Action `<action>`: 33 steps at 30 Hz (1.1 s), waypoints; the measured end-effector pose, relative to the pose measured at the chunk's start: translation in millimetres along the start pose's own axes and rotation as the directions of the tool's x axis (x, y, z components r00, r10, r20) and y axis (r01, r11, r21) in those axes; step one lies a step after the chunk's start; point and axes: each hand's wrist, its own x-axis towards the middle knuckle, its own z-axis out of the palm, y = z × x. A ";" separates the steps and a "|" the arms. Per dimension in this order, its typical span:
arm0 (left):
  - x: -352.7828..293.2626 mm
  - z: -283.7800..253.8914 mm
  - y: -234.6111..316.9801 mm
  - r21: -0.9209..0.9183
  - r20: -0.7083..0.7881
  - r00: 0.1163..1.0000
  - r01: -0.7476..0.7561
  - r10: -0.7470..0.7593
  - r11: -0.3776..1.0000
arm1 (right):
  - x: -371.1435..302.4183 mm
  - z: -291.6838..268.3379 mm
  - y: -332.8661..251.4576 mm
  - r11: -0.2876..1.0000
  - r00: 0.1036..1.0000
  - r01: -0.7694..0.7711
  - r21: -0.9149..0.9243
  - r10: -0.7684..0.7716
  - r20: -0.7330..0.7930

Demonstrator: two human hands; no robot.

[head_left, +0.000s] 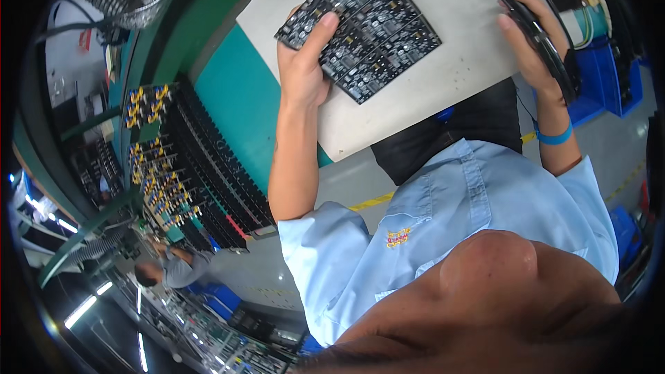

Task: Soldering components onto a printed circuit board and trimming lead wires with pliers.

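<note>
Pale grey worktop (457, 62) carries a black panel of populated circuit boards (364, 24), pinched at its near corner by the left hand (301, 73); right-hand fingers (516, 34) are curled around a black tool (handling appears underway), so steadying seems needed next.

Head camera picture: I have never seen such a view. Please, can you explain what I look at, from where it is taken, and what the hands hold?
The camera sits on a person's head and looks down through a wide lens, so straight edges bend. There is no machine, only two bare hands. The left hand grips a black circuit board panel above a pale grey mat on a green table. The right hand holds a thin black flat part; what it is I cannot tell. A blue wristband is on that wrist. At the left stands a black rack with small yellow-and-blue parts.
</note>
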 end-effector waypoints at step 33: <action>-26.2 -0.3 -3.1 0.067 0.008 1.000 0.022 -0.023 0.998 | -32.0 3.0 -56.1 0.921 0.921 0.193 0.340 -0.289 0.260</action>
